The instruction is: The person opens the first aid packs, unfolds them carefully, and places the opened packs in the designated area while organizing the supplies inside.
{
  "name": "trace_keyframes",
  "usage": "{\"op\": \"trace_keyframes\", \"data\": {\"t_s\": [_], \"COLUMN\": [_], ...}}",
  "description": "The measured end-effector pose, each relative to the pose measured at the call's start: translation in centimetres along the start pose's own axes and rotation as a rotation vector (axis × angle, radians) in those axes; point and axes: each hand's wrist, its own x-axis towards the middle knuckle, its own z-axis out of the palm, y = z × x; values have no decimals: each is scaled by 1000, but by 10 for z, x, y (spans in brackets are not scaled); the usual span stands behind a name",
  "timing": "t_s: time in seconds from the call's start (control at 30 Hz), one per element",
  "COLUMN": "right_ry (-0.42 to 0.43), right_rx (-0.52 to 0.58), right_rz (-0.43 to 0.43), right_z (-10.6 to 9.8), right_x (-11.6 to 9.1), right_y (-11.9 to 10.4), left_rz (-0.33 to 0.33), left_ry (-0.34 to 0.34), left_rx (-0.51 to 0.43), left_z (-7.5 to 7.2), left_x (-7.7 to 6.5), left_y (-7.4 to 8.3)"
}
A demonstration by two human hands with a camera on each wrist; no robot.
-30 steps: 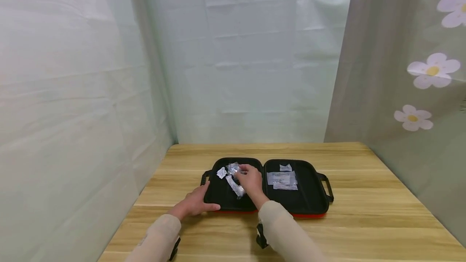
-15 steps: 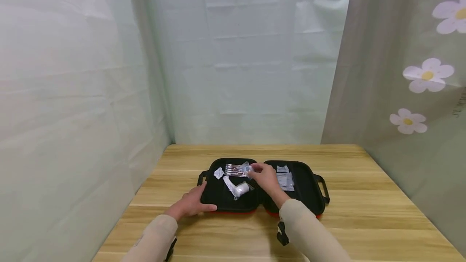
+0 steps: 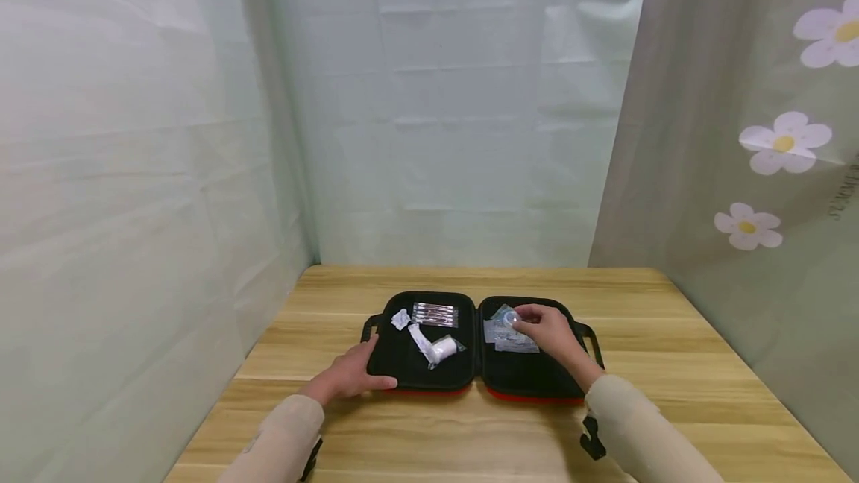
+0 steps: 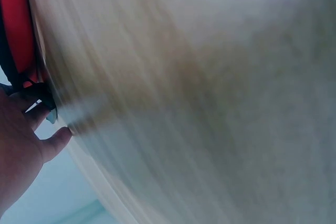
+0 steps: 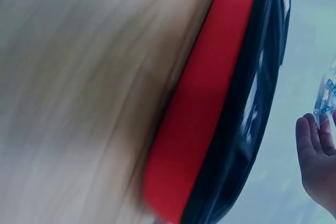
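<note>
Past the black rim [image 5: 231, 153] of the case [image 5: 207, 108], my right hand [image 5: 318, 165] holds a clear packet [image 5: 326, 95] printed in blue; beneath the case's red side [image 5: 191, 129] lies the wooden table [image 5: 89, 93], behind the case a pale backdrop [image 5: 307, 35]

The right wrist view cuts off the clear packet [image 5: 327, 95]. The counter [image 4: 173, 93] is blurred in both wrist views.

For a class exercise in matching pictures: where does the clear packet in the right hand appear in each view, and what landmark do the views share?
Head: right of centre, below mid-height; the clear packet is pinched by the right hand over the case.
Left wrist: not in the picture.
Right wrist: at the right edge, about halfway down, partly cut off.
Shared landmark: the case's red side, visible in all three.
</note>
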Motion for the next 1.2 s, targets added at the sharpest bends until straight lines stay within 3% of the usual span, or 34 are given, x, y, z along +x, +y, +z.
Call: {"op": "trace_keyframes", "data": {"t_s": [0.2,0.53,1.2], "right_ry": [-6,-3,-87], "right_rx": [-48,-27,-195], "right_rz": [14,-5,-29], "right_z": [-28,-55,-75], "right_x": [-8,-19,-30], "right_y": [25,58,72], "left_rz": [-8,-5,11], "left_ry": [-1,-6,-2], "left_rx": [-2,1,-6], "left_z": [-1,-3,-2], "left_x": [0,-1,1], "left_y": [2,3,0]}}
